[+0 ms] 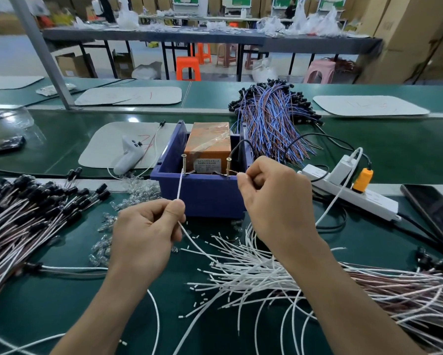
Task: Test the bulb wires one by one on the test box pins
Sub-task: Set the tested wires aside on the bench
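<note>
One test is in hand. The left hand (148,234) has its grip closed, thumb and forefinger pinching a white wire (179,187). From that pinch the wire runs toward 12 o'clock until its tip touches the left pin (184,162) on the near rim of the blue test box (202,196).

The right hand (274,198) also has its grip pinched shut, on a thin second lead (234,171). The lead reaches toward 9 o'clock and meets the right pin (228,166). Whether a bulb lights cannot be told.

Both leads sit at the pins, so the next move likely calls for lifting them off together, setting this piece aside and picking another from the loose white wires (240,275) — at 5 o'clock from the box on the tabletop (69,298).
</note>
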The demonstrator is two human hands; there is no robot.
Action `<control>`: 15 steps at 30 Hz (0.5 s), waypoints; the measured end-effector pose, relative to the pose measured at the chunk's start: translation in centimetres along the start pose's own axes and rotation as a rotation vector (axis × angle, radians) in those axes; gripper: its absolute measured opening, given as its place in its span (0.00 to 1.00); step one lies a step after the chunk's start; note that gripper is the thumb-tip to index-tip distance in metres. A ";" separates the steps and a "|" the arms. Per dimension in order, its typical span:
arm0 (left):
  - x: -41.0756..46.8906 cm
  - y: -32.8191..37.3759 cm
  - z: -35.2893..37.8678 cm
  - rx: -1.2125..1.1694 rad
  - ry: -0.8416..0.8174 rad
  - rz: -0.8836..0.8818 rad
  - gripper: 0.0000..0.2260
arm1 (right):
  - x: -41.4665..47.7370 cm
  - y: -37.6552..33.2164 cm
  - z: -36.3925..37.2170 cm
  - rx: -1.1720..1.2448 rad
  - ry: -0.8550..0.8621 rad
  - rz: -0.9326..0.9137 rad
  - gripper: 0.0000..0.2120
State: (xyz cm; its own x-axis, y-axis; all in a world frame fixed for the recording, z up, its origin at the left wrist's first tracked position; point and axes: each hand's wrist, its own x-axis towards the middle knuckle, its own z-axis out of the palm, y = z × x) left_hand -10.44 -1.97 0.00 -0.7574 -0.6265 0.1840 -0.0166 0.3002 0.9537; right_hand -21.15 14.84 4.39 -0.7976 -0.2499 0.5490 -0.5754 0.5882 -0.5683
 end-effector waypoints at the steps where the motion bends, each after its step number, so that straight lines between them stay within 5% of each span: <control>1: 0.0 0.0 0.0 -0.008 -0.004 -0.008 0.14 | 0.0 0.0 0.0 0.002 0.000 0.001 0.11; 15: -0.2 0.7 0.2 -0.035 -0.047 0.018 0.15 | -0.1 -0.1 0.0 0.003 0.013 -0.001 0.12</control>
State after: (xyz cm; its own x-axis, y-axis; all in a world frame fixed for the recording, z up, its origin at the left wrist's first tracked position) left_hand -10.44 -1.45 0.62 -0.7872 -0.5864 0.1911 0.0197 0.2858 0.9581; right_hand -21.07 14.81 4.39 -0.7946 -0.2404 0.5576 -0.5768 0.5857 -0.5694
